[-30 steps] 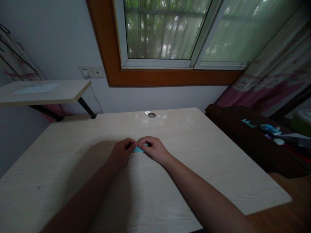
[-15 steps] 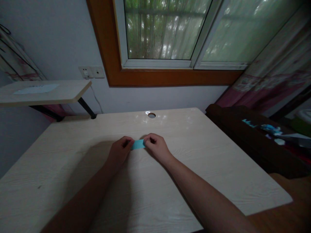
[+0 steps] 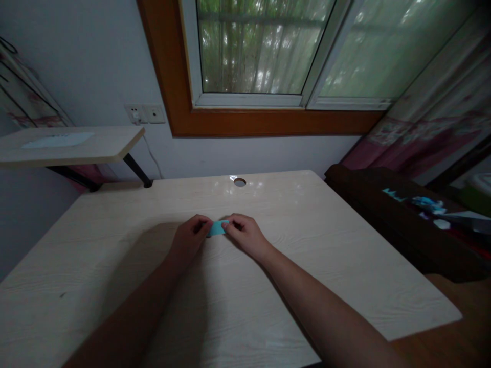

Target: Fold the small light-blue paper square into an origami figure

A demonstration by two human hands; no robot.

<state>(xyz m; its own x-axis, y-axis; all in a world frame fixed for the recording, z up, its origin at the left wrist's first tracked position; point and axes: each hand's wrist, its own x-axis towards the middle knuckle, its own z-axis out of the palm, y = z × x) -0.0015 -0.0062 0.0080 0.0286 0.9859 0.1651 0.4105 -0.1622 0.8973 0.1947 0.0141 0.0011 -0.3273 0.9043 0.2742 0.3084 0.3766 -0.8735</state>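
A small folded piece of blue paper [image 3: 217, 228] lies low over the middle of a pale wooden desk [image 3: 115, 286]. My left hand [image 3: 190, 238] pinches its left end with curled fingers. My right hand [image 3: 244, 234] pinches its right end, fingers bent over the paper's edge. Both hands meet at the paper, and most of it is hidden between the fingertips.
A round cable hole [image 3: 240, 182] sits near the desk's far edge. A raised side shelf [image 3: 69, 144] stands at the left, with wall sockets [image 3: 144, 114] behind it. A dark wooden bench [image 3: 402, 225] with small items runs along the right. A window fills the wall ahead.
The paper was first almost covered by my fingers, then showed wider between my hands. Now my right hand has closed back leftward over its right end.
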